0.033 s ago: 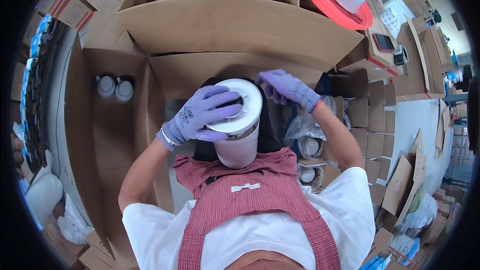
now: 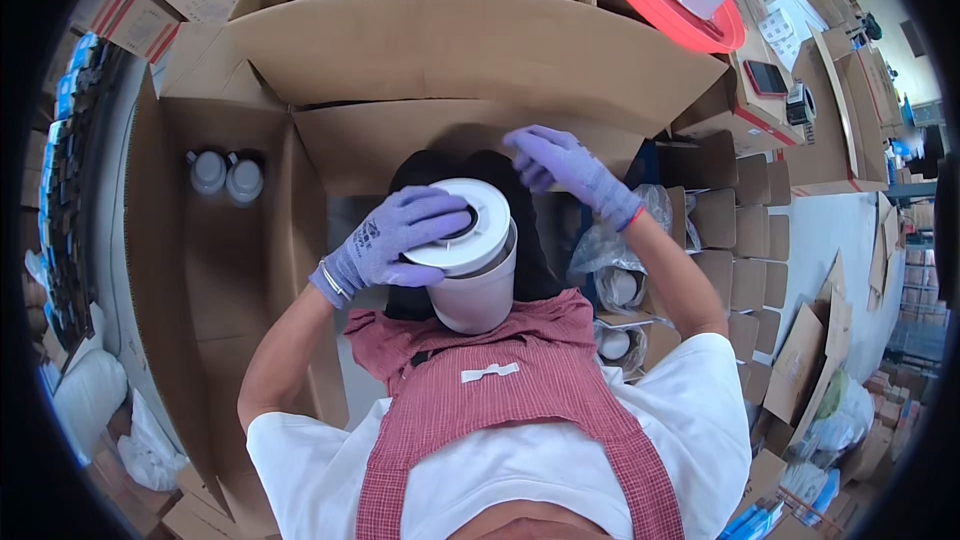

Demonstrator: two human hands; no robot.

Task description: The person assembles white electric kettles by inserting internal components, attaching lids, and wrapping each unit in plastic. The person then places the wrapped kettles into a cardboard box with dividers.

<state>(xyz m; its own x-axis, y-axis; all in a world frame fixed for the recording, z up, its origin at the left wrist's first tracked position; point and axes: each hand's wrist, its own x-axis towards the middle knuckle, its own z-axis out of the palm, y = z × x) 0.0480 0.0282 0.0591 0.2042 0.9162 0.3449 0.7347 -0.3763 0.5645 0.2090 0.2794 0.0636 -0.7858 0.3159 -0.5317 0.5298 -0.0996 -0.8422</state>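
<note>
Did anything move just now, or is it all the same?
Nothing visibly changed. The left hand rests on the white tub, on its lid. The right hand is raised beside the tub, apart from it, over the cardboard box.

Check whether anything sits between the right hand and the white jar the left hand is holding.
Nothing visible does. The left hand lies over the lid of the white jar, gripping it from the person's left. The right hand hangs just beyond the jar's far right rim, against the cardboard flap, with only open space between it and the lid.
</note>
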